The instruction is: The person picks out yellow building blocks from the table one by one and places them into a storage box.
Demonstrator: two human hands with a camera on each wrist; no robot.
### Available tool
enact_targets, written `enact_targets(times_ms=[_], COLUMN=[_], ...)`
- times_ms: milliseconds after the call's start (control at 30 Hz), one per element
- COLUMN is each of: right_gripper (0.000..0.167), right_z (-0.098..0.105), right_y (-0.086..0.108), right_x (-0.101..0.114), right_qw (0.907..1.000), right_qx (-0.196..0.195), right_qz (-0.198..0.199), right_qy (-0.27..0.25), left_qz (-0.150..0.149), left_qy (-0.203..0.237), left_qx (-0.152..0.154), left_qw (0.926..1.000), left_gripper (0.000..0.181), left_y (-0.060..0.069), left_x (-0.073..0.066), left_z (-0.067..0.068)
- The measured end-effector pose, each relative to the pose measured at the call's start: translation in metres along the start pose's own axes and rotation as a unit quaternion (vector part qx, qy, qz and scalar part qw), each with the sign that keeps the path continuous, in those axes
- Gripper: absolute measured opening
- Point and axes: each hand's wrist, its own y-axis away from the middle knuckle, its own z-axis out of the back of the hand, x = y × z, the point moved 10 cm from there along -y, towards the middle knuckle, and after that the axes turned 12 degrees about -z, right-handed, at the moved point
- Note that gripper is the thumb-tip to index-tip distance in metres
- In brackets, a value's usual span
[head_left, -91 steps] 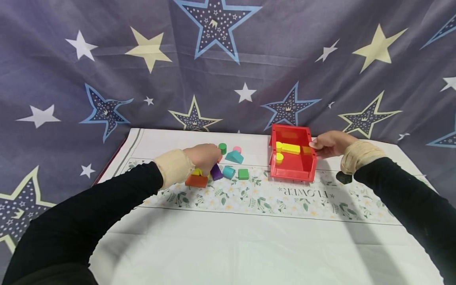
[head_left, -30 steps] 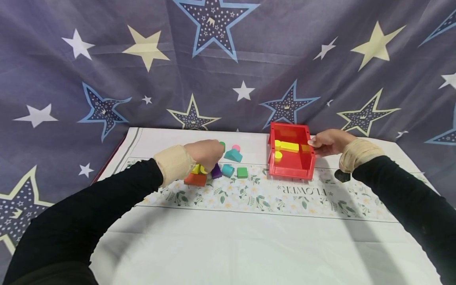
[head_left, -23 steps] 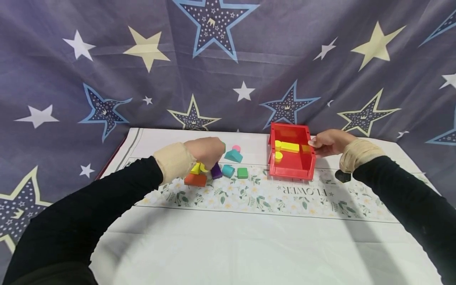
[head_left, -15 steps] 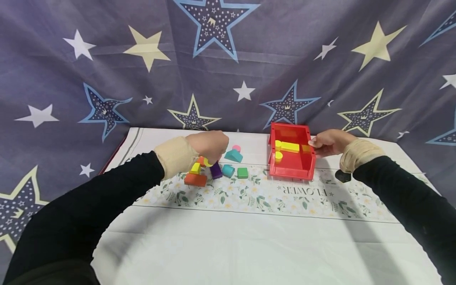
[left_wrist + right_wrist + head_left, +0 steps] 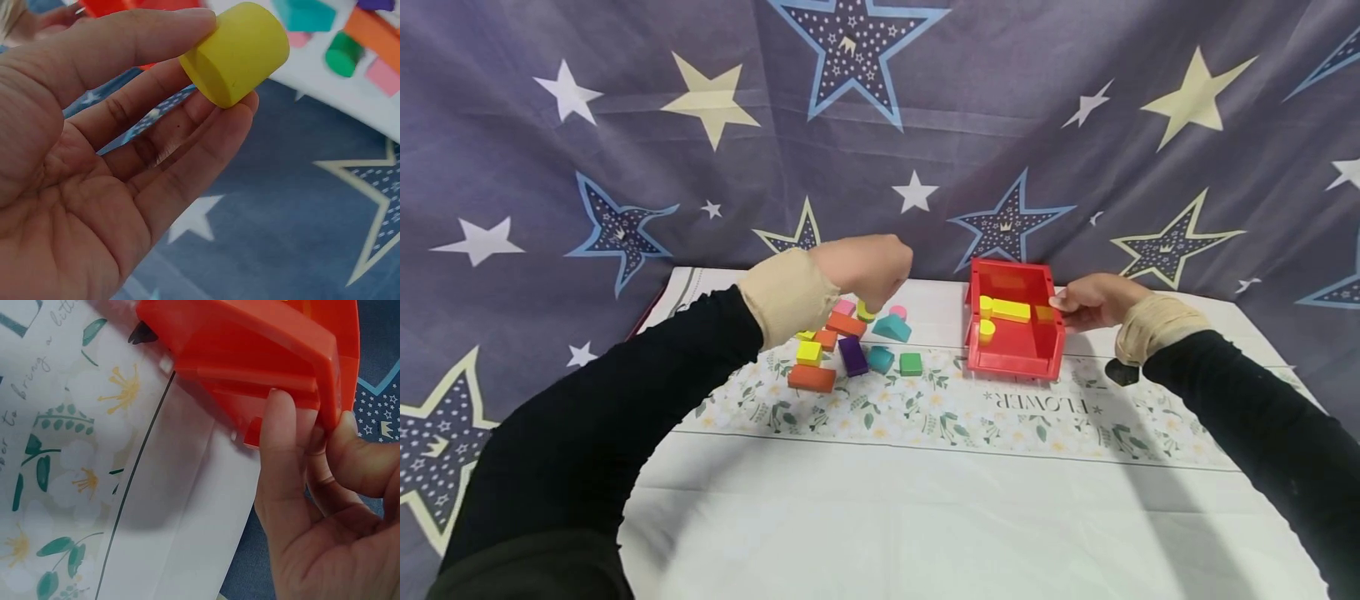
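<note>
My left hand (image 5: 871,265) is raised above the far side of a group of loose toy blocks. In the left wrist view it pinches a yellow cylinder block (image 5: 237,55) between thumb and fingertips. At the right, my right hand (image 5: 1093,302) grips the side rim of a red plastic bin (image 5: 1015,367); thumb and fingers pinch that edge in the right wrist view. Inside the bin lie a long yellow block (image 5: 1011,311) and yellow cylinders (image 5: 987,332).
On the tablecloth lie a purple block (image 5: 853,357), a teal cylinder (image 5: 881,360), a green block (image 5: 911,364), a teal triangular block (image 5: 892,327), a yellow block (image 5: 808,353) and several orange and pink ones. A star-patterned curtain (image 5: 820,150) hangs behind the table.
My left hand has gone from down among the blocks up and to the right, lifting the yellow cylinder block and uncovering orange and pink blocks. The right hand and bin stay put.
</note>
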Motion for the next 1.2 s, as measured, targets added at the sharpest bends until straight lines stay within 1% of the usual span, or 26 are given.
enact_targets(times_ms=[233,300,400,433,567,700,833,1000,1067,1200], right_gripper=[0.026,0.027,0.027,0.026,0.021,0.021,0.016,0.013,0.013,0.015], right_z=[0.001,0.001,0.000,0.000,-0.001,0.000,-0.001,0.000,0.000,0.002], right_y=[-0.001,-0.001,-0.001,-0.001,-0.002,-0.002,-0.001,-0.001,-0.001,-0.001], right_x=[-0.001,-0.001,-0.001,-0.001,-0.001,0.000,0.001,-0.001,-0.001,-0.001], right_qw=[1.0000,1.0000,0.9999,0.9999,0.9998,0.9999,0.9999,0.9999,0.9999,0.9999], right_qx=[-0.003,-0.002,-0.001,0.000,0.004,0.002,0.005,0.008,0.007,0.006], right_qz=[-0.003,-0.004,-0.004,-0.004,-0.002,0.003,0.008,0.005,0.002,-0.002], right_qy=[-0.005,-0.005,-0.011,-0.012,-0.018,-0.013,-0.010,-0.011,-0.010,-0.009], left_qz=[0.010,0.013,0.017,0.018,0.020,0.025,0.017,0.008,0.008,0.008], left_qy=[-0.001,-0.001,-0.001,0.001,0.007,0.004,-0.016,-0.022,-0.019,-0.023], left_qx=[-0.012,-0.013,-0.013,-0.015,-0.024,-0.025,-0.022,-0.015,-0.011,-0.010], left_qw=[0.9999,0.9998,0.9998,0.9997,0.9995,0.9994,0.9995,0.9996,0.9997,0.9997], left_gripper=[0.031,0.025,0.010,0.009,0.015,0.023,0.029,0.035,0.035,0.027], left_y=[-0.014,-0.019,-0.026,-0.029,-0.038,-0.046,-0.057,-0.073,-0.081,-0.096], left_x=[-0.014,-0.019,-0.026,-0.028,-0.035,-0.041,-0.050,-0.061,-0.064,-0.068], left_z=[0.028,0.035,0.043,0.045,0.053,0.062,0.068,0.072,0.073,0.074])
